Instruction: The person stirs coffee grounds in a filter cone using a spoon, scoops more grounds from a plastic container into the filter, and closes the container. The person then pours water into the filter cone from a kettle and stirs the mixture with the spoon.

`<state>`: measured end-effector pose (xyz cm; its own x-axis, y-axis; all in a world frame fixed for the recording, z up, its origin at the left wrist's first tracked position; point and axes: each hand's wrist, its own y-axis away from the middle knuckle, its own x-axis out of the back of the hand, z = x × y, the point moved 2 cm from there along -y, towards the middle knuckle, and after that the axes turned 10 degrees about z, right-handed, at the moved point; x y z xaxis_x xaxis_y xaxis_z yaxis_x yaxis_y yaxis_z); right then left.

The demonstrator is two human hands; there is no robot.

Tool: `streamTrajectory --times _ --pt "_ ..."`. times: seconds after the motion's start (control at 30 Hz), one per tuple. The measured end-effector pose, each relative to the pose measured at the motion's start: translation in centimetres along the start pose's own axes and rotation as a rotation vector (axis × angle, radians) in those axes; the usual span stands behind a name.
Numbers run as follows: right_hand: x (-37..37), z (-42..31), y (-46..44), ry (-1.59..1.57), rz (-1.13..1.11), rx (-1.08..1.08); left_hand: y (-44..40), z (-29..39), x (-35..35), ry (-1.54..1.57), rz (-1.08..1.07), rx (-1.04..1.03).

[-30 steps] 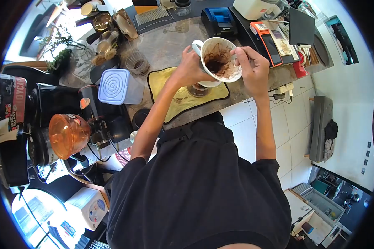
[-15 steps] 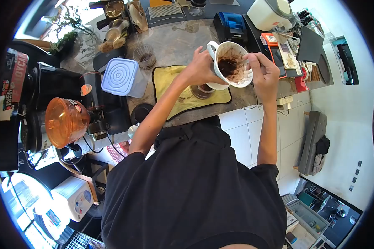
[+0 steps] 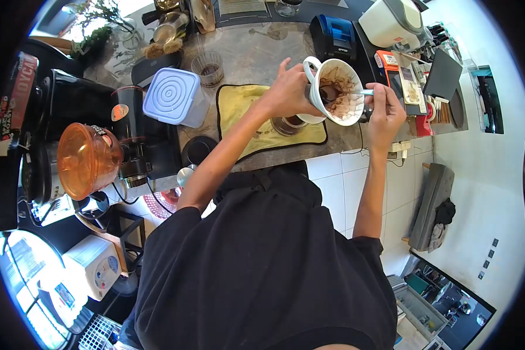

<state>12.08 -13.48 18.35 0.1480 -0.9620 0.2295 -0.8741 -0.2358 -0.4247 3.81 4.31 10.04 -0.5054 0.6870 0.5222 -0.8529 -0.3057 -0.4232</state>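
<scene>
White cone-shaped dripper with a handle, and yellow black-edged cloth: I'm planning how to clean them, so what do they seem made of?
The white cone-shaped dripper looks like smooth, glazed ceramic, judging by its pale, glossy outer wall, though hard plastic is possible. The yellow black-edged cloth looks like matte fabric: it lies flat with a dull surface. Its fibre is unclear.

Setting: café or coffee shop; orange-hoppered black grinder point(image 3: 89, 160), blue-black receipt printer point(image 3: 334, 38), orange-white card terminal point(image 3: 388, 64).

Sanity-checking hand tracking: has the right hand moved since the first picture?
Yes. Against the receipt printer, the right hand has shifted rightward and slightly toward the body.
</scene>
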Motion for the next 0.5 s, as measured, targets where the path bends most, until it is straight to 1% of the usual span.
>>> streamTrajectory --times 0.03,0.1,0.13,0.23,0.27,0.33,0.4,0.47,0.5 --pt "-0.1 0.3 0.2 0.003 0.000 -0.001 0.0 0.0 -0.1 -0.053 0.018 -0.023" --pt "-0.2 1.7 0.8 -0.100 0.040 -0.128 0.1 0.4 -0.2 -0.075 0.031 -0.050" --pt "-0.1 2.3 1.0 -0.103 0.044 -0.129 0.3 0.7 -0.1 -0.102 0.045 -0.076" --pt "0.3 4.4 1.0 -0.329 0.088 -0.319 0.6 0.4 -0.5 -0.072 0.015 -0.044" --pt "0.6 4.7 1.0 -0.330 0.098 -0.319 0.6 0.2 -0.9 -0.048 0.004 -0.034" --pt "0.6 4.2 1.0 -0.515 0.138 -0.378 0.6 0.0 -0.8 -0.022 -0.013 -0.034" --pt "1.2 3.1 0.7 -0.522 0.163 -0.359 0.6 -0.1 -0.8 -0.021 -0.010 -0.039" --pt "1.8 1.8 0.4 -0.437 0.137 -0.186 0.6 0.1 -0.8 0.002 0.003 -0.047" --pt "2.0 0.9 0.4 -0.375 0.125 -0.147 0.6 0.0 -0.9 0.013 0.018 -0.057"
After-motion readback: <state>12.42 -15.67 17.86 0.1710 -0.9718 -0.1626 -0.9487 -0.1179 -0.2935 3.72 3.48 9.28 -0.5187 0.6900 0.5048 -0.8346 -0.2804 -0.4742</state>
